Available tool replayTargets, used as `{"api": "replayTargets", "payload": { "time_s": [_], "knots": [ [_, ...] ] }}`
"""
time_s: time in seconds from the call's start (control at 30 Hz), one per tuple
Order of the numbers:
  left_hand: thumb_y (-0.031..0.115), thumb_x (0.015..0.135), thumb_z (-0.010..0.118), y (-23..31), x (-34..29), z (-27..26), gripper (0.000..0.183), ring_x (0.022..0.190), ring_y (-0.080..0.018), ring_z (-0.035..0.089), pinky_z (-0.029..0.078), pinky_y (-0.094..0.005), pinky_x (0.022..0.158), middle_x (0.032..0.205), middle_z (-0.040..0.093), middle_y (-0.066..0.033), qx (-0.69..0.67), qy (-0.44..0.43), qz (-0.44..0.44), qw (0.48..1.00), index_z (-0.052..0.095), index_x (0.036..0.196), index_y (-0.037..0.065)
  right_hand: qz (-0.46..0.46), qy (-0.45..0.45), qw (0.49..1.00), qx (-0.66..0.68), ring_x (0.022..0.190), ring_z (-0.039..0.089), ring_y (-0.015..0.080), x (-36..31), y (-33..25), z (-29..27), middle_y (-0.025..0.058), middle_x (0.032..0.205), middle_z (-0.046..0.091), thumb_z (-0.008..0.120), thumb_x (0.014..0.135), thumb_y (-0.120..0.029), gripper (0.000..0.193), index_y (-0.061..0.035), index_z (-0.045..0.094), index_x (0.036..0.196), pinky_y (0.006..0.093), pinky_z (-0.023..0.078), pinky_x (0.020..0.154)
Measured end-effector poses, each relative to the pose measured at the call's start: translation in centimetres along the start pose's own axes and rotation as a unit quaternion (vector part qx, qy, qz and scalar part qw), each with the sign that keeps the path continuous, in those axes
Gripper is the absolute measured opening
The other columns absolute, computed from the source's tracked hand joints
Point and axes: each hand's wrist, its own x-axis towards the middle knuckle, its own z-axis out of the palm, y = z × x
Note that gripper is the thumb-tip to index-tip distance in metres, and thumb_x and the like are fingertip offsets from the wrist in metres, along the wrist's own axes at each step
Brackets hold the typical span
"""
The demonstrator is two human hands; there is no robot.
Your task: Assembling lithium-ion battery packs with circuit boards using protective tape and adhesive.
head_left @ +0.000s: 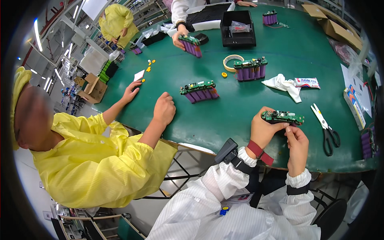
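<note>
A battery pack topped with a green circuit board [283,117] is held low over the near right of the table. My left hand [262,130] grips it by its left end, the thumb lying along the near side. At the pack's near lower edge, the thumb and fingers of my right hand [297,146] are pinched together, touching it. Most of the pack's body under the board is hidden by my hands. To the right of my hands lie scissors with black handles [328,136]. A white cloth [285,85] and a tube [307,83] rest beyond the pack.
Purple battery packs stand mid-table [200,93] and by a tape roll [233,63]. A co-worker in yellow [100,156] sits left, both hands at the table. Across, another person's hand [180,38] holds a pack beside a black bin [238,30]. A narrow box [354,108] lies far right.
</note>
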Motion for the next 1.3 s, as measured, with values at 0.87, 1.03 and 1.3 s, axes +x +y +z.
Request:
{"api": "replayTargets", "payload": {
  "time_s": [0.87,1.03,1.3],
  "knots": [
    [0.006,0.067,0.084,-0.7,1.1,0.9,0.036,0.073,-0.0076,0.061,0.052,-0.0233,0.066,0.083,0.067,-0.0040,0.015,0.015,0.012,1.000,0.058,0.092,0.000,-0.052,-0.021,0.995,-0.078,0.069,0.057,0.0087,2.7,-0.3,-0.9,0.0033,0.076,0.066,0.067,0.086,-0.014,0.018,0.0032,0.068,0.092,0.0242,0.045,0.063],
    [0.002,0.067,0.084,0.0,0.5,0.3,0.040,0.078,-0.0096,0.060,0.051,-0.0247,0.070,0.088,0.064,-0.0035,0.038,0.021,0.017,0.999,0.056,0.096,0.000,-0.144,-0.082,0.940,-0.297,0.068,0.065,0.0202,1.9,-2.3,-3.0,0.0130,0.075,0.068,0.070,0.079,-0.015,0.019,0.0010,0.068,0.088,0.0312,0.050,0.064],
    [-0.003,0.069,0.080,-1.3,-0.2,0.5,0.041,0.082,-0.0103,0.062,0.052,-0.0240,0.072,0.090,0.065,-0.0053,0.032,0.006,-0.020,0.999,0.053,0.099,0.000,-0.168,-0.165,0.907,-0.349,0.099,0.058,0.0196,4.2,-5.8,-6.3,0.0093,0.112,0.062,0.080,0.071,-0.017,0.054,-0.0033,0.057,0.118,0.0317,0.047,0.083]
  ]
}}
